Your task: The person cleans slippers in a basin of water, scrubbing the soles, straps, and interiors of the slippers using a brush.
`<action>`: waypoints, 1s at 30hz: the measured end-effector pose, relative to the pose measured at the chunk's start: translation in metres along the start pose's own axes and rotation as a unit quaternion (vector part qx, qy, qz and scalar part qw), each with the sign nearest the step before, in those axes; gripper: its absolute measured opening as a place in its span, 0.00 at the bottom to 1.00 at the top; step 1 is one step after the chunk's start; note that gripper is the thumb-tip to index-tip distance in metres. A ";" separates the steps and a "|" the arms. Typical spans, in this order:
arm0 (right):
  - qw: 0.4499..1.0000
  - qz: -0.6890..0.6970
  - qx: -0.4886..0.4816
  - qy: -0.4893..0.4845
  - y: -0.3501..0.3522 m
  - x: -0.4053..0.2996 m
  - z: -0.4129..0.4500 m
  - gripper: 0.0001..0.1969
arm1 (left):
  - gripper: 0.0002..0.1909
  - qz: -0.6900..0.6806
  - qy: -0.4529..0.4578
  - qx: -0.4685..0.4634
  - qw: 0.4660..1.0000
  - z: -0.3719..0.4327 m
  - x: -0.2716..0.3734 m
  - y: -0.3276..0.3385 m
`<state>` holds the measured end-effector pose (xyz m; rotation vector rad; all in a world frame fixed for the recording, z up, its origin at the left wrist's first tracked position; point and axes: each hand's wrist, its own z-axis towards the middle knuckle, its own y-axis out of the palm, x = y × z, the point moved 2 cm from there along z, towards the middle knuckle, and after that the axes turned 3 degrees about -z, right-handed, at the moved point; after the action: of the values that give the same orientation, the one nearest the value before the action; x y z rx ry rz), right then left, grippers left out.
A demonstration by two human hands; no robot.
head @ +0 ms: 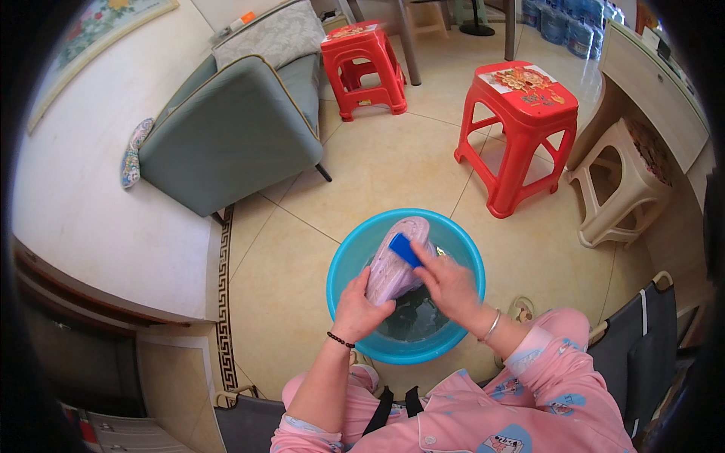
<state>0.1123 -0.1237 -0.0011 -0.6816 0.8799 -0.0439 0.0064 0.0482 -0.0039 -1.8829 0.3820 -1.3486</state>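
A pink slipper [387,274] is tilted over a turquoise plastic basin [405,358], its sole turned up. My left hand [361,306] grips its lower end, with the thumb on the right edge. In my right hand [450,283] is a brush with a blue back [404,250], laid against the upper part of the sole; its bristles are hidden. Dark water [416,317] lies in the bottom of the basin, below both hands. The basin stands on the tiled floor in front of my knees.
Beyond the basin stand a red plastic stool [524,107] and another red stool [365,71]. A beige stool [620,181] is at the right by a desk [651,90]. At the upper left is a grey-green sofa [232,136]. Water jugs [558,28] stand at the far right.
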 end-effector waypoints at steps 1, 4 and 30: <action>1.000 0.001 0.000 -0.001 -0.001 0.005 0.005 0.24 | 0.45 -0.037 0.009 0.005 0.999 0.001 -0.006 0.001; 0.996 0.016 0.004 0.092 -0.008 0.014 0.014 0.23 | 0.45 -0.064 0.014 0.006 0.998 0.000 -0.003 -0.001; 0.995 0.050 0.015 0.079 -0.006 0.017 0.014 0.24 | 0.42 -0.048 0.030 0.026 0.998 -0.001 -0.003 -0.001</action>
<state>0.1351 -0.1264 -0.0028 -0.6109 1.0632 -0.0218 0.0039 0.0501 -0.0044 -1.8417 0.2872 -1.4682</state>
